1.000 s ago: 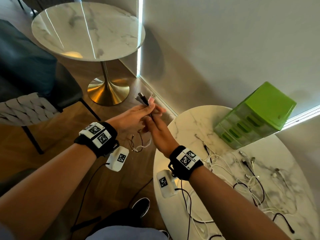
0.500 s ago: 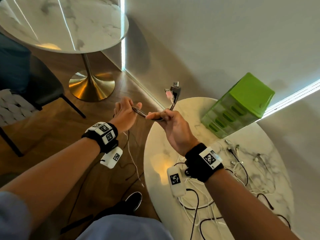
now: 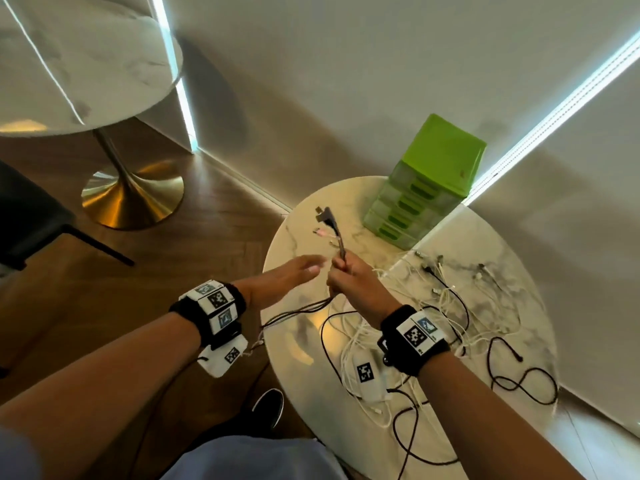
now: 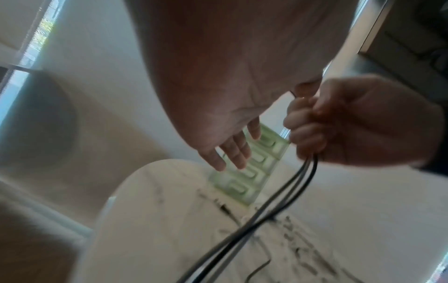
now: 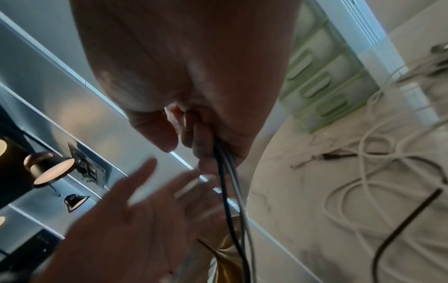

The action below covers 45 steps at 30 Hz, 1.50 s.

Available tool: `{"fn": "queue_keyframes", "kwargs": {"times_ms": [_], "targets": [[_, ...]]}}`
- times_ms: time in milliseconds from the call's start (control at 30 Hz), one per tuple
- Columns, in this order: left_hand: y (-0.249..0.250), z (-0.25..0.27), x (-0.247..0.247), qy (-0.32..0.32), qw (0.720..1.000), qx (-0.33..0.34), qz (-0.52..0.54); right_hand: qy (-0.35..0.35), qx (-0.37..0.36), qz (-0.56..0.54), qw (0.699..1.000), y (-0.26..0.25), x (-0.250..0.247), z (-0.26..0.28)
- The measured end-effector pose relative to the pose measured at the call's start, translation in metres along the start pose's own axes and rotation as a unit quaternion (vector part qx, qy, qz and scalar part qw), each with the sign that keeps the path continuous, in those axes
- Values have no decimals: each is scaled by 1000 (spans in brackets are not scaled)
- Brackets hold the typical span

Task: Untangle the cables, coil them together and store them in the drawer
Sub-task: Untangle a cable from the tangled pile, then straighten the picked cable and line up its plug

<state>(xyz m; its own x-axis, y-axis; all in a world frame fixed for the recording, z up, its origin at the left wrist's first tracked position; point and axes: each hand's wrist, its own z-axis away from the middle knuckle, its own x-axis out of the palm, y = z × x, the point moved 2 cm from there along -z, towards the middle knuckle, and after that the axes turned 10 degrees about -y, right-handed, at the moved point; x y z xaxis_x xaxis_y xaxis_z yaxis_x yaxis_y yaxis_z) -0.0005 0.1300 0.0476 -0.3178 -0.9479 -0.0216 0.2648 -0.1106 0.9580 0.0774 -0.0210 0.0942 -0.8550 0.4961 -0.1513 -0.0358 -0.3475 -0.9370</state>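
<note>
My right hand [image 3: 343, 273] grips a bundle of dark cables [image 3: 334, 230] above the left edge of the round marble table [image 3: 287, 344]. The plug ends stick up out of the fist; the strands [image 4: 286, 193] hang down and trail off to the left. In the right wrist view the same cables [image 5: 230, 191] leave the curled fingers. My left hand [image 3: 294, 273] is just left of the fist, fingers straight [image 4: 232, 151], holding nothing. A tangle of white and black cables [image 3: 436, 306] lies on the table. The green drawer unit [image 3: 429, 181] stands at the table's back, its drawers closed.
A second round marble table [image 3: 79, 71] on a gold pedestal base stands at the far left. A dark chair [image 3: 31, 216] sits on the wooden floor left of me. The wall runs close behind the drawer unit. My shoe [image 3: 268, 408] is by the table's edge.
My left hand has let go of the cable and opened. The right hand keeps the bundle and has moved over the table edge; the view has swung right.
</note>
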Motion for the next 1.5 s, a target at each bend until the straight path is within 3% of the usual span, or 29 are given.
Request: {"fn": "queue_keyframes", "kwargs": {"times_ms": [67,167,267,367,400,533,667,800,967,1033,1133,1400,1433,1500], "targets": [[25,-17,12,0,997,72,-12,-35,2,33,999,4,-3,8],[43,-44,31,48,995,86,18,-50,9,57,997,11,-12,17],[62,-70,48,84,990,115,-5,19,2,170,985,26,-31,27],[75,-92,61,53,992,107,-42,143,-8,352,925,44,-43,40],[76,-98,65,40,993,98,-54,148,-2,350,925,51,-47,42],[68,-128,74,34,993,75,-85,82,19,222,972,67,-74,49],[68,-158,79,40,996,67,-46,90,114,220,965,92,-131,62],[71,-178,92,39,998,16,35,146,204,217,943,153,-207,63],[56,-198,104,32,999,-11,10,181,285,245,909,206,-265,56],[50,-203,108,23,1000,-19,-2,200,260,258,909,213,-273,51],[43,-206,112,24,999,-33,-17,171,226,322,903,215,-272,39],[30,-209,128,20,998,-53,-11,157,272,530,787,213,-265,20],[29,-209,128,25,998,-49,-15,155,267,543,781,212,-266,22],[24,-208,126,41,998,-44,-32,135,254,527,800,208,-272,28]]}}
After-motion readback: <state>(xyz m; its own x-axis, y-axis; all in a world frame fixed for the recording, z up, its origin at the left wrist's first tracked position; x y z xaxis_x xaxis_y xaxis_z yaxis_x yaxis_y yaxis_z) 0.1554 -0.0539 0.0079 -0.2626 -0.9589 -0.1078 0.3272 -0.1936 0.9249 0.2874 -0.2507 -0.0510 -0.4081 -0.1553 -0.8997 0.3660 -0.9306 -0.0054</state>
